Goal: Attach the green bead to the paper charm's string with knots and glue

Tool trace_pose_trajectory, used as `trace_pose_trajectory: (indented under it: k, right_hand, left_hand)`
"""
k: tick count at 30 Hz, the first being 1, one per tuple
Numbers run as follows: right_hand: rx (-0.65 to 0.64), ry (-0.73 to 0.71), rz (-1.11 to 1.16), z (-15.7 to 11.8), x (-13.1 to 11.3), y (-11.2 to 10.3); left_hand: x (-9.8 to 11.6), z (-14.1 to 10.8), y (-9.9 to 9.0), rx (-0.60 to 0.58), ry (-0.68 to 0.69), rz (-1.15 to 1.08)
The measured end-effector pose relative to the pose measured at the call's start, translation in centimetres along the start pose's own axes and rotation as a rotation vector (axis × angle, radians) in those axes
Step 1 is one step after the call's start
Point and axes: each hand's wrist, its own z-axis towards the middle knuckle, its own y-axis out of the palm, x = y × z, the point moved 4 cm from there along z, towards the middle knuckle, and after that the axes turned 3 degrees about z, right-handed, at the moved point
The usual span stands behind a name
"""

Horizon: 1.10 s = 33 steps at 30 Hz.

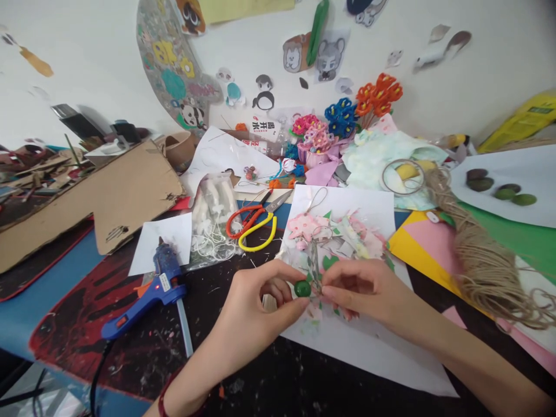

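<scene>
My left hand [252, 313] pinches a small round green bead [303, 288] between thumb and fingers. My right hand [369, 289] comes in from the right, its fingertips closed on a thin twisted stem with green paper leaves [315, 269], right beside the bead. Below the hands lies a white paper sheet [347, 359]. On it sits a heap of pink and green paper flower cut-outs [330, 231], partly hidden behind my fingers.
A blue glue gun [158, 295] lies left of my hands, with orange-and-yellow scissors [256, 220] and a plastic bag of white pieces [212, 214] behind. A coil of jute twine [482, 260] sits right. Paper flowers, cardboard and coloured paper crowd the table.
</scene>
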Motion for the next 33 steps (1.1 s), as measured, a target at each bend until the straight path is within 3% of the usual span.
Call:
trace_pose_trajectory:
  k: [12, 15, 23, 28, 33]
  right_hand:
    - [-0.041, -0.044, -0.037, 0.1, 0.0, 0.1]
    - [-0.001, -0.094, -0.136, 0.1, -0.1, 0.1]
    - [0.211, -0.454, -0.592, -0.6, -1.5, 0.5]
    - [0.259, -0.688, -0.684, -1.2, -2.2, 0.9]
    - [0.234, -0.731, -0.666, -0.9, -2.7, 1.1]
  left_hand:
    - [0.6, -0.1, 0.4, -0.006, 0.124, 0.194]
    - [0.7, -0.1, 0.6, -0.018, 0.122, 0.223]
    - [0.5, 0.0, 0.7, -0.029, 0.131, 0.236]
    - [0.5, 0.0, 0.7, -0.023, 0.138, 0.222]
    - [0.3, 0.0, 0.4, 0.023, 0.133, 0.261]
